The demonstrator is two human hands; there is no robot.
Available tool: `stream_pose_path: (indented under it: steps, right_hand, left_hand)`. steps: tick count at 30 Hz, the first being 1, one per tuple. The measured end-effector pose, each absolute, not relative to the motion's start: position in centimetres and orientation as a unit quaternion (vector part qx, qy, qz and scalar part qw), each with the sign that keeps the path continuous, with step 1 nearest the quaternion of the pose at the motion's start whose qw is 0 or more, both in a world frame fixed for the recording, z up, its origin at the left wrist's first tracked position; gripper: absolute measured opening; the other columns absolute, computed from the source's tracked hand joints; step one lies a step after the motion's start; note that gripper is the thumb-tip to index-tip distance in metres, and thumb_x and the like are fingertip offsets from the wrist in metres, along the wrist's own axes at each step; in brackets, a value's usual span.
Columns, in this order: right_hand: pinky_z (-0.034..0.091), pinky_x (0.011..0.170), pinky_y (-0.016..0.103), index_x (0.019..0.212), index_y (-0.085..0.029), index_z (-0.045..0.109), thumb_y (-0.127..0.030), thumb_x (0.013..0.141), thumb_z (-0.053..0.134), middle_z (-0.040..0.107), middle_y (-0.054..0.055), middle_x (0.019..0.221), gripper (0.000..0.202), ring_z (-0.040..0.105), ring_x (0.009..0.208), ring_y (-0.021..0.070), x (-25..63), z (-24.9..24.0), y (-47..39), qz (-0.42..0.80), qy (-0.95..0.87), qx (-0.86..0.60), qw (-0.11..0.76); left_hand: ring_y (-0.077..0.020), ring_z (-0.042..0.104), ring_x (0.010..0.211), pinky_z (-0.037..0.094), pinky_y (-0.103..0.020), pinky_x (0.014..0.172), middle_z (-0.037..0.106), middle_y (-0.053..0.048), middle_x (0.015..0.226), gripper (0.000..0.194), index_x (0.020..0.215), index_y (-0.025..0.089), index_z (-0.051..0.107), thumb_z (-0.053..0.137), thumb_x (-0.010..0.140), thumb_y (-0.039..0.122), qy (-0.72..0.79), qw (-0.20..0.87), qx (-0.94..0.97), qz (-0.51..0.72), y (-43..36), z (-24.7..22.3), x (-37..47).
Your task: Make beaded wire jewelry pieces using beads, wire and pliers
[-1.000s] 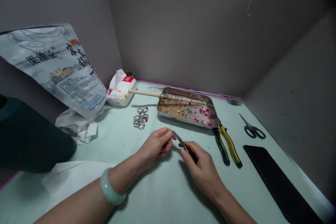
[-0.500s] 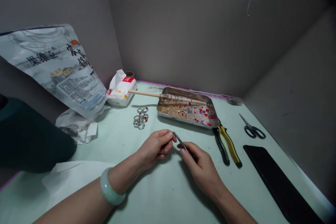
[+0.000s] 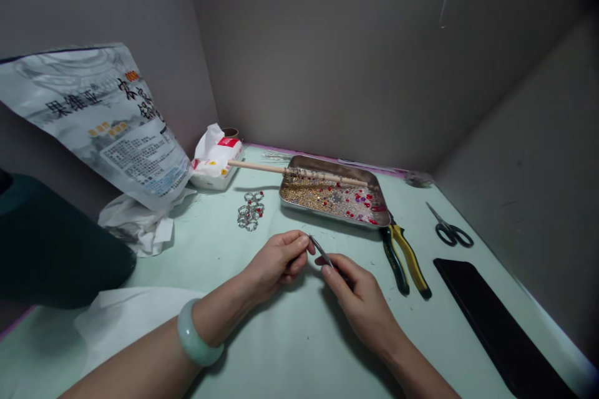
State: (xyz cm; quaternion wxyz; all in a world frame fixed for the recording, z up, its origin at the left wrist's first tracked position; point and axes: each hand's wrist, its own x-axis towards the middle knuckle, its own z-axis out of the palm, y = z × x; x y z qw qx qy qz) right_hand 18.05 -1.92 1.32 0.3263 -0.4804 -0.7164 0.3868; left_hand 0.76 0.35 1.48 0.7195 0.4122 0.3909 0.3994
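My left hand [image 3: 281, 260] is closed in a pinch at the middle of the table; whatever lies between its fingertips is too small to make out. My right hand [image 3: 358, 296] is wrapped round a slim pair of pliers [image 3: 322, 252], whose metal tip touches or nearly touches the left fingertips. Beyond both hands stands a metal tray [image 3: 334, 219] holding gold, clear and red beads [image 3: 309, 196]. A wooden stick [image 3: 257, 166] strung with small rings lies across the tray. Several silvery rings with red beads [image 3: 251, 211] lie left of the tray.
Yellow-and-black pliers [image 3: 408, 259], scissors [image 3: 449, 229] and a black flat object [image 3: 496, 324] lie on the right. On the left are a tissue pack [image 3: 218, 165], a large printed pouch [image 3: 107, 118], crumpled tissue [image 3: 140, 221] and a dark green object [image 3: 60, 243]. Grey walls enclose the table.
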Motion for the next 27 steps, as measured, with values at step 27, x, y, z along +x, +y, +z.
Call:
stream_pose_path:
  steps: [27]
  right_hand:
    - [0.043, 0.068, 0.025, 0.097, -0.017, 0.065, -0.034, 0.089, 0.048, 0.063, 0.002, 0.081, 0.026, 0.055, 0.074, 0.0155, 18.23, 1.56, -1.50, 0.440, -0.692, -0.455, 0.347]
  left_hand:
    - [-0.0037, 0.013, 0.037, 0.013, -0.015, 0.033, 0.029, 0.009, 0.044, 0.023, 0.072, 0.015, 0.053, 0.051, 0.088, 0.032, 0.283, 0.807, 0.342, 0.388, 0.22, 1.45, 0.44]
